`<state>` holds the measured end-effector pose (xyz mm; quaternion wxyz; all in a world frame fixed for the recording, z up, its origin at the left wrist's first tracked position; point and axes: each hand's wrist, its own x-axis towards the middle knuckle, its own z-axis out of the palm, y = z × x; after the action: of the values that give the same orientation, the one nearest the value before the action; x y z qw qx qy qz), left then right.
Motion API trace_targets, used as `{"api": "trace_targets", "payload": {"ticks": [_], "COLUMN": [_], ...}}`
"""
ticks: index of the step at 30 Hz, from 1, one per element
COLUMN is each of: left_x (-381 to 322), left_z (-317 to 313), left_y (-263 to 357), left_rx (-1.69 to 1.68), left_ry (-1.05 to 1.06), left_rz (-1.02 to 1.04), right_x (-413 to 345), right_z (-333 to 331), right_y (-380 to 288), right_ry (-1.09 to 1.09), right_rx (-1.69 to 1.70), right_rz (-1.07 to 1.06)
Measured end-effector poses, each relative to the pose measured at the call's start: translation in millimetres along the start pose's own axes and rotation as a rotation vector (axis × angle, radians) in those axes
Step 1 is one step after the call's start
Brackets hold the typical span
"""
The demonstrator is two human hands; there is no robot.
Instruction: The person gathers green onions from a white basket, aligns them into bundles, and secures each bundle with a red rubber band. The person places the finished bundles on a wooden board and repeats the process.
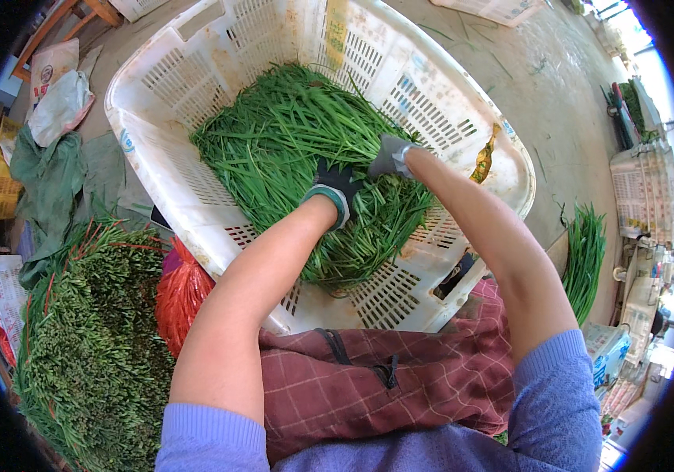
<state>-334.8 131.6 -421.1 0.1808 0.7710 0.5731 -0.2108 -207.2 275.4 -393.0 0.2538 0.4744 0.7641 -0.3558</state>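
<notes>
A large white plastic basket (195,76) stands before me with a thick heap of long, flat green leaves, likely garlic chives (278,135), inside it. My left hand (337,187), in a black glove with a teal cuff, rests on the heap with its fingers spread. Just to its right, my right hand (389,158) wears a grey glove bound with pale tape at the wrist. It touches the stalk ends of the top leaves; its fingertips are hidden, so I cannot tell whether it grips them.
Left of the basket lies a big pile of tied green bunches (101,330), cut ends up. A red plastic bag (180,295) sits between pile and basket. Green cloth (47,189) and sacks (56,97) lie farther left. More greens (584,259) lie at right, near stacked crates (643,194).
</notes>
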Motion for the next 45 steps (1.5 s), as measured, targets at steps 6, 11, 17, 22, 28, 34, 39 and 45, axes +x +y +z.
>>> {"api": "trace_targets", "payload": {"ticks": [6, 11, 17, 22, 28, 34, 39, 45], "left_x": [3.1, 6.8, 13.0, -3.8, -74.9, -163.7, -193.6, -223.0], "left_z": [-2.1, 8.0, 19.2, -10.1, -68.5, -113.9, -143.2, -143.8], "left_y": [-6.0, -10.4, -14.5, -12.9, -7.6, 34.6, 126.8, 183.8], "left_rx": [-0.098, -0.166, -0.140, -0.145, -0.018, -0.677, -2.402, -2.663], "left_ry": [-0.137, -0.178, -0.113, -0.184, -0.259, 0.141, -0.226, 0.353], "left_rz": [-0.051, -0.058, -0.047, -0.025, 0.077, 0.085, 0.159, 0.760], "right_x": [-33.3, -107.8, -185.0, -180.7, -152.8, -212.9, -329.7, -470.1], "right_z": [-78.1, -129.0, -186.1, -119.4, 22.4, -19.2, -8.0, 107.3], "right_y": [-44.1, -59.4, -46.9, -23.9, 2.2, -9.7, -60.7, -64.9], "right_ry": [0.073, 0.168, 0.565, 0.668, 0.086, 0.417, 0.955, 1.234], "right_rx": [-0.254, -0.088, 0.055, -0.040, -0.209, -0.243, -0.759, -0.803], "right_rz": [-0.029, -0.085, -0.364, -0.191, 0.206, 0.107, 0.122, 0.071]}}
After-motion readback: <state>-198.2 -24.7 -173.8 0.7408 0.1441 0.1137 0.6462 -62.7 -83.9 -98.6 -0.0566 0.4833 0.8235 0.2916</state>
